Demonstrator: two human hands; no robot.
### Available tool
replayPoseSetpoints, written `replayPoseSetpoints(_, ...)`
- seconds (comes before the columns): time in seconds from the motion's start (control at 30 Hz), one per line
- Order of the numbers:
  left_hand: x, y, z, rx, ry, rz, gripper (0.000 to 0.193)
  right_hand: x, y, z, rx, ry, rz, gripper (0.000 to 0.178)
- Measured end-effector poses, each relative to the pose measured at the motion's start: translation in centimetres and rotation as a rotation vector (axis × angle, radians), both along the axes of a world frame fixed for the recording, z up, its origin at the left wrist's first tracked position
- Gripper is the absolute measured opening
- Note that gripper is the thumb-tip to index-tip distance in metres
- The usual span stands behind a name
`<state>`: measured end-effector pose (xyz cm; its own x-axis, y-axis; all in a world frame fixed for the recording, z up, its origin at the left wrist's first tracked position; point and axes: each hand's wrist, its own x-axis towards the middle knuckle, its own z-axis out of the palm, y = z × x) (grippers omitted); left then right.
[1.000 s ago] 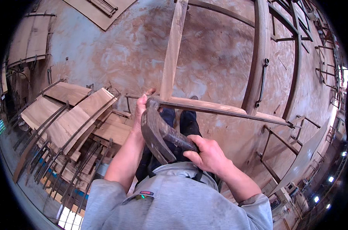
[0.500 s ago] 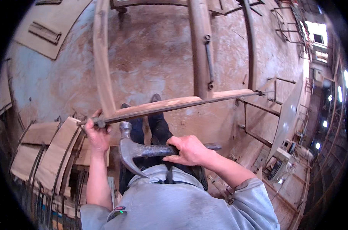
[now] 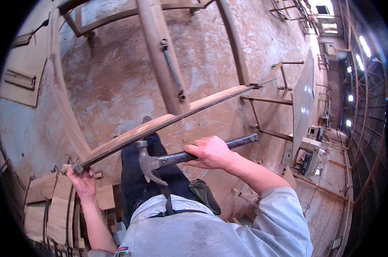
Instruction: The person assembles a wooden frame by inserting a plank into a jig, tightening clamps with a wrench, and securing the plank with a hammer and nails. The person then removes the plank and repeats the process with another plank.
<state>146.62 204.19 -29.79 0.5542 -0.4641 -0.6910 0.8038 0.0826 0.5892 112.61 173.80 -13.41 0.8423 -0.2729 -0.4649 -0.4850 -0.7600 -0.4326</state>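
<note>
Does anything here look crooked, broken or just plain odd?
Nothing looks broken. The long wooden slat runs slantwise, its metal-tipped end gripped by the left hand. The right hand holds a claw hammer just beneath it. The stacked panels sit unevenly.

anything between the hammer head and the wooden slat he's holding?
Nothing visible. The right hand grips the hammer mid-handle, its head just under the long wooden slat with open space between. The left hand holds the slat's near end, off to the side of the head.

Both hands closed — left hand [image 3: 83,182] low and outstretched, right hand [image 3: 210,152] raised mid-body.
</note>
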Motion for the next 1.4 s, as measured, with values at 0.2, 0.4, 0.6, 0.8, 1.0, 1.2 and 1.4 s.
replayPoseSetpoints(0.2,-0.6,-1.7,1.3,0.028,-0.009,0.04,0.039,-1.4,-0.1,-0.5,0.061,-0.002,-0.036,0.038)
replayPoseSetpoints(0.4,0.1,-0.8,0.7,0.041,-0.015,0.033,0.047,-2.4,0.5,0.0,0.136,0.007,-0.175,0.038)
replayPoseSetpoints(0.6,-2.9,-4.4,5.9,0.196,0.018,0.094,0.056,-6.8,1.9,0.4,0.139,-0.129,-0.569,0.038)
replayPoseSetpoints(0.8,-5.5,0.1,6.9,0.578,-0.175,-0.664,0.047,-13.7,3.9,1.0,0.126,-0.246,-1.088,0.031)
replayPoseSetpoints(1.0,-15.5,-16.1,14.8,0.19,-0.319,-0.839,0.026,-18.9,1.3,-2.2,0.389,-0.339,-1.415,0.026)
replayPoseSetpoints(1.2,-25.9,-39.4,12.5,-0.038,-1.356,-1.181,0.049,-23.6,-4.3,-1.9,0.457,-0.351,-1.359,0.018)
replayPoseSetpoints(1.4,-34.3,-50.3,11.2,0.266,-1.141,-2.0,0.072,-28.3,-8.3,0.3,0.511,-0.394,-1.346,0.033)
